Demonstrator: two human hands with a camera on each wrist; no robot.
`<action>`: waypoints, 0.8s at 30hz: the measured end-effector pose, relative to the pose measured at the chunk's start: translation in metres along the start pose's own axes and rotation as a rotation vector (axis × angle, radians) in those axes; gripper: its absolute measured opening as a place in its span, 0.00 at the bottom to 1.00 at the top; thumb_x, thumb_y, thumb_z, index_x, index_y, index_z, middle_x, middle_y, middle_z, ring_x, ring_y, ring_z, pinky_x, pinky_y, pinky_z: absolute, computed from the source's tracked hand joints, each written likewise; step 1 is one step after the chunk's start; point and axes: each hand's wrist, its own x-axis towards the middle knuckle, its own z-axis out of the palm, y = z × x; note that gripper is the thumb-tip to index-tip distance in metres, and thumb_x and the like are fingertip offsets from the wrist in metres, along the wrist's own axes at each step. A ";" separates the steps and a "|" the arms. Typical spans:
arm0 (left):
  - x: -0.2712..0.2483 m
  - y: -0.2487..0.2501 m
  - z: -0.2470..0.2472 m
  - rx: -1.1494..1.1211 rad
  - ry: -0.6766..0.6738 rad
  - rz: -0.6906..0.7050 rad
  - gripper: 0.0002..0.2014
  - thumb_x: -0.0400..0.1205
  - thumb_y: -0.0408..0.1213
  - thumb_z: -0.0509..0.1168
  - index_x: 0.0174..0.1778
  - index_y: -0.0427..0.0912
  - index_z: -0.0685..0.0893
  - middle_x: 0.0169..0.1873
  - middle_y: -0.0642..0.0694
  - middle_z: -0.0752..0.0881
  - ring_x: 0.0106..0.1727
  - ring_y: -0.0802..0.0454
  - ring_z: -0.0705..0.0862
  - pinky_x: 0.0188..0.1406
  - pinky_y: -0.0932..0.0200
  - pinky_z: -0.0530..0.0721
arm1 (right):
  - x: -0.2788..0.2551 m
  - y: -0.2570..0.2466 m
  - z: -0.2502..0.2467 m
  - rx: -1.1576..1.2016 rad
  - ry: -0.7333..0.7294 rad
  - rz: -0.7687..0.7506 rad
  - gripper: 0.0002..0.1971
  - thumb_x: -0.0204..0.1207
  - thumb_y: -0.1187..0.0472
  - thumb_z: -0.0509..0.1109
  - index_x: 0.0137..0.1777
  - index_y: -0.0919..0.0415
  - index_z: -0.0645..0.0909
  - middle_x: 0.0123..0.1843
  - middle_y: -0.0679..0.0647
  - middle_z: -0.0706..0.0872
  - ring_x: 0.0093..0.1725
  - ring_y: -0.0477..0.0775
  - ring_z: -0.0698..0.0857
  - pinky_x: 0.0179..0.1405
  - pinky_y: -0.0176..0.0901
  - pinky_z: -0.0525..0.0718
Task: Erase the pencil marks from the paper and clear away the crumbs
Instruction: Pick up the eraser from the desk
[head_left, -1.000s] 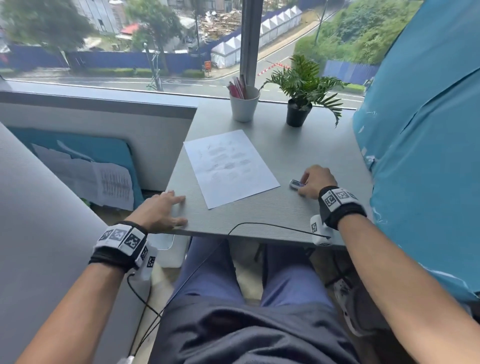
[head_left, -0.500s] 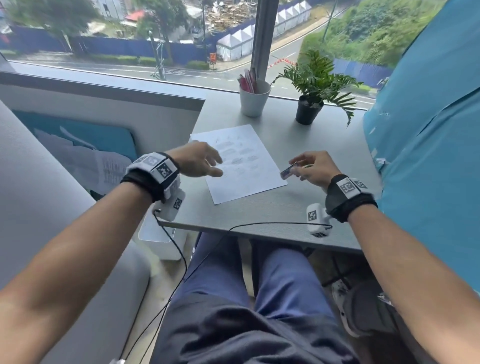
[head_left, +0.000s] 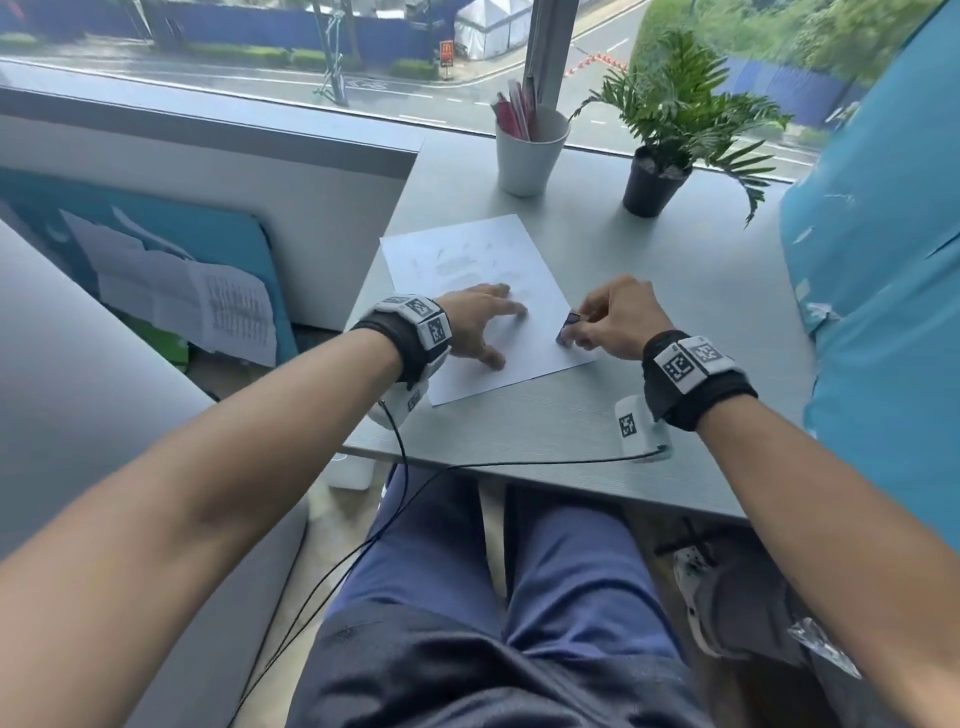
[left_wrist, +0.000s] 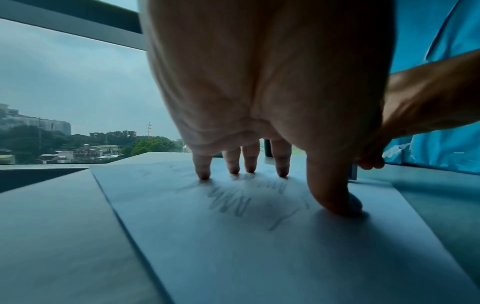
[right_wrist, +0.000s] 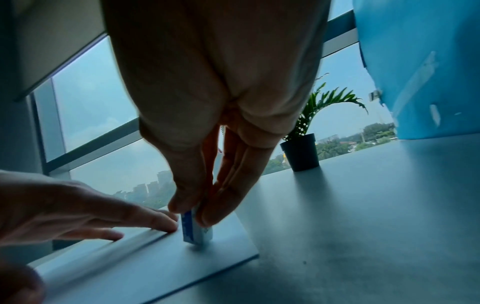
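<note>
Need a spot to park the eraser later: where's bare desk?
Bare: desk right of the paper, up to the plant; also the front strip. Crowded: paper, under left hand and right hand with eraser.

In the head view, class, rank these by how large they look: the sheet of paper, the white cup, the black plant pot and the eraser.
Largest to smallest as they appear:
1. Sheet of paper
2. White cup
3. Black plant pot, not far behind the cup
4. Eraser, partly hidden by the right hand pinching it

The paper lies nearer the camera, which enlarges it.
</note>
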 end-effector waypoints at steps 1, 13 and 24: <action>-0.001 -0.001 0.002 -0.008 0.004 0.009 0.42 0.76 0.52 0.76 0.84 0.56 0.64 0.87 0.43 0.55 0.86 0.43 0.57 0.83 0.45 0.60 | 0.001 0.000 -0.001 0.003 -0.007 -0.013 0.05 0.64 0.64 0.83 0.35 0.65 0.90 0.31 0.61 0.91 0.29 0.49 0.85 0.37 0.44 0.88; -0.003 0.014 0.009 0.006 -0.037 0.038 0.49 0.71 0.56 0.79 0.86 0.58 0.60 0.87 0.46 0.52 0.87 0.43 0.51 0.84 0.38 0.55 | 0.005 -0.015 0.011 -0.057 -0.018 -0.095 0.04 0.66 0.63 0.81 0.34 0.62 0.90 0.29 0.55 0.90 0.28 0.48 0.86 0.33 0.40 0.87; 0.004 0.021 0.002 0.076 -0.168 -0.092 0.59 0.65 0.64 0.79 0.84 0.72 0.45 0.87 0.51 0.34 0.87 0.44 0.34 0.78 0.19 0.46 | 0.008 -0.004 0.007 -0.147 0.108 -0.073 0.11 0.64 0.56 0.80 0.32 0.63 0.87 0.29 0.56 0.88 0.28 0.50 0.81 0.31 0.43 0.84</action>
